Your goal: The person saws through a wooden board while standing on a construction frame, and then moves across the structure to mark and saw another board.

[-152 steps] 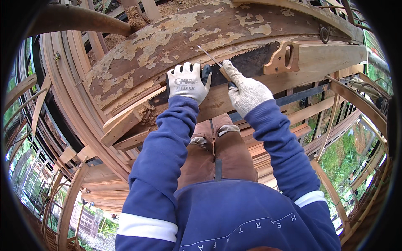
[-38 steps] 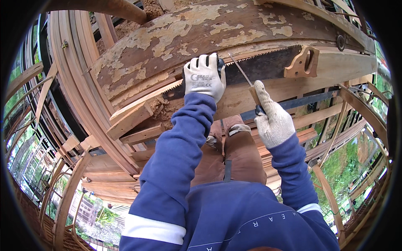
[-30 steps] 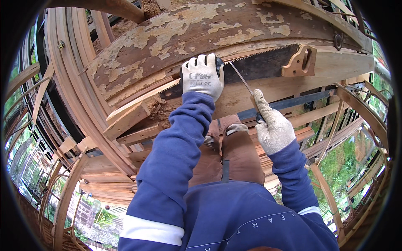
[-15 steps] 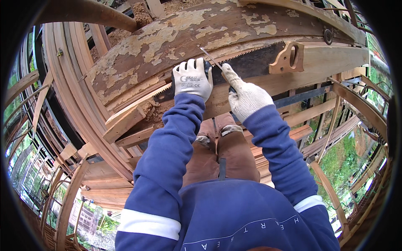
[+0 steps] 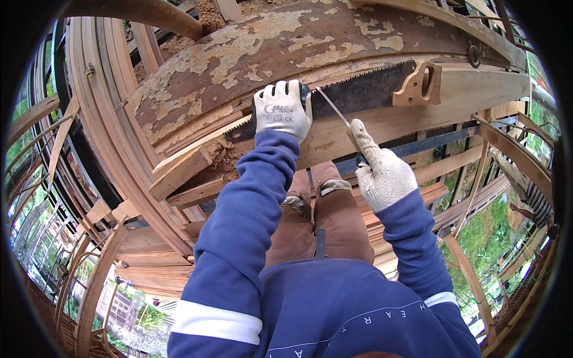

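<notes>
A hand saw (image 5: 363, 90) with a dark blade and a pale wooden handle lies along a beam, teeth facing away from me and handle to the right. My left hand (image 5: 282, 112), in a white glove with dark edging, is closed over the blade left of its middle, hiding that part. In my gloved right hand (image 5: 386, 176) is a thin metal file (image 5: 334, 107), index finger stretched along it. The file slants up and left, its tip at the toothed edge just right of my left hand. Its grip is mostly hidden in my fist.
Behind the saw lies a broad log slab (image 5: 239, 51) with flaking bark. The squared beam (image 5: 465, 89) runs beneath the blade. Sawdust and short wood offcuts (image 5: 182, 173) are at the left end. Long boards (image 5: 107, 107) are stacked on the left, and a pole crosses the top left.
My right hand has drawn the file back toward me and to the right, so its tip now sits at the teeth rather than beyond them. My left hand stays on the blade.
</notes>
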The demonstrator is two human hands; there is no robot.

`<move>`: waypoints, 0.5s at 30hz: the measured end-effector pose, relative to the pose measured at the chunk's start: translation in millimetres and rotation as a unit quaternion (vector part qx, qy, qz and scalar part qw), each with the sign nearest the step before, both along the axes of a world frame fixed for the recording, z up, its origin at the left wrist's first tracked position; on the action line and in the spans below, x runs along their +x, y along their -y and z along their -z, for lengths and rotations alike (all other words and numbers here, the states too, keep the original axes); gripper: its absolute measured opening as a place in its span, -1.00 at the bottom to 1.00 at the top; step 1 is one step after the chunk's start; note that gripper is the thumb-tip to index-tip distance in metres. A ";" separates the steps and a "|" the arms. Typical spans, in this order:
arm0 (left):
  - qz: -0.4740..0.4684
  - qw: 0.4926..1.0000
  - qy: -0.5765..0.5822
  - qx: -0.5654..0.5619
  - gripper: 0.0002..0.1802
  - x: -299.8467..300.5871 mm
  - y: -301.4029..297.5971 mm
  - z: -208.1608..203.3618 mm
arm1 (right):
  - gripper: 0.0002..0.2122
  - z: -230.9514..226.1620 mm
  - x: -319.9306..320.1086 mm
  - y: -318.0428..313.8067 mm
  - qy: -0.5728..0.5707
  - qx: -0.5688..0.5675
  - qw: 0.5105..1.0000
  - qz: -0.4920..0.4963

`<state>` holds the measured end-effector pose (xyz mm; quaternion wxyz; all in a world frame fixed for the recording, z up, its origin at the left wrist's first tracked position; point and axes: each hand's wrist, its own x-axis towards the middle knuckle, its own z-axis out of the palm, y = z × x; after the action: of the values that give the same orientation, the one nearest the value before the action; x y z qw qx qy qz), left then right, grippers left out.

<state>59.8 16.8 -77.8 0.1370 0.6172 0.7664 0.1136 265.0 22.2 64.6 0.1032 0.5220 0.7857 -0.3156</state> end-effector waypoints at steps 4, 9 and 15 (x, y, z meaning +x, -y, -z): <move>-0.002 1.000 -0.013 0.009 -0.74 0.4 1.1 1.1 | -0.32 6.3 -8.9 -4.4 0.023 -0.019 1.000 0.000; 0.003 1.000 -0.001 -0.019 -0.74 2.5 -3.3 -1.2 | -0.41 39.3 -37.7 -36.3 0.024 0.003 1.000 -0.009; -0.008 1.000 0.006 0.023 -0.74 1.5 -1.8 -2.5 | -0.37 32.0 -36.1 -31.8 -0.077 0.061 0.995 0.029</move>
<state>61.4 18.6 -75.3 0.1269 0.6135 0.7674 0.1362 228.8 54.0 32.5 0.0008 0.5242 0.7933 -0.3097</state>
